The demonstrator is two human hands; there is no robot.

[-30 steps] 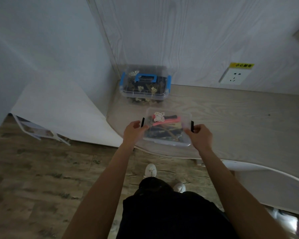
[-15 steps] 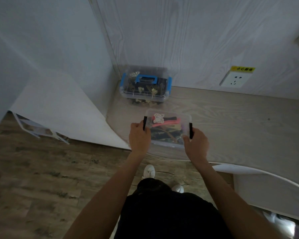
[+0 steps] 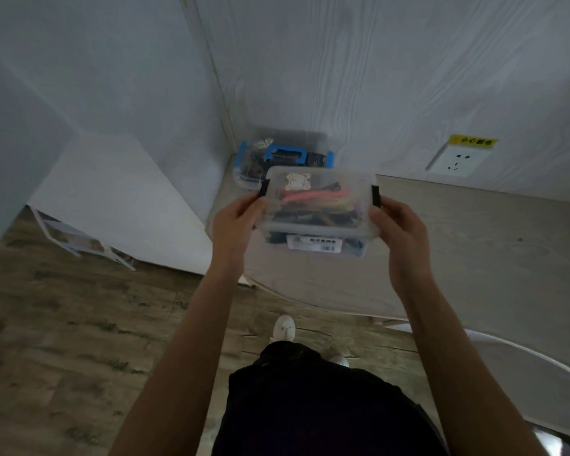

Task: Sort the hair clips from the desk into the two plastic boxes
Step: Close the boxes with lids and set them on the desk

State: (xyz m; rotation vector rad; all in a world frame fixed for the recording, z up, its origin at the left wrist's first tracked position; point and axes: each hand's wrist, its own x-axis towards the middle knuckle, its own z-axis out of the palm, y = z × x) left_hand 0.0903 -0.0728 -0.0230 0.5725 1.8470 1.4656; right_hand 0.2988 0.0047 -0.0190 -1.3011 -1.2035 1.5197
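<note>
The person is holding a clear lidded box [image 3: 316,209] in the air over the near edge of the surface [image 3: 458,251], one hand at each short end. The left hand [image 3: 236,222] is curling its fingers round the left end just below the black latch [image 3: 264,191], and the right hand [image 3: 400,227] is gripping the right end beside the other black latch [image 3: 375,195]. Both hands are clamped on the box, not spread. Coloured hair clips [image 3: 313,196], a pink one plainest, are lying inside under the lid. A second box with blue latches [image 3: 285,154] is sitting on the surface in the corner, directly behind the held one.

The main risk appears to be the grip: the hands are pressing smooth plastic ends, so the box could slip or tip and fall to the floor below, since part of it is hanging past the surface edge. Whether the black latches are fully fastened cannot be told; if not, the lid could lift off and spill the clips.

The box's long axis is running left to right across the view, its labelled front wall [image 3: 313,246] facing the person, and its lid is tilting slightly toward the camera.
</note>
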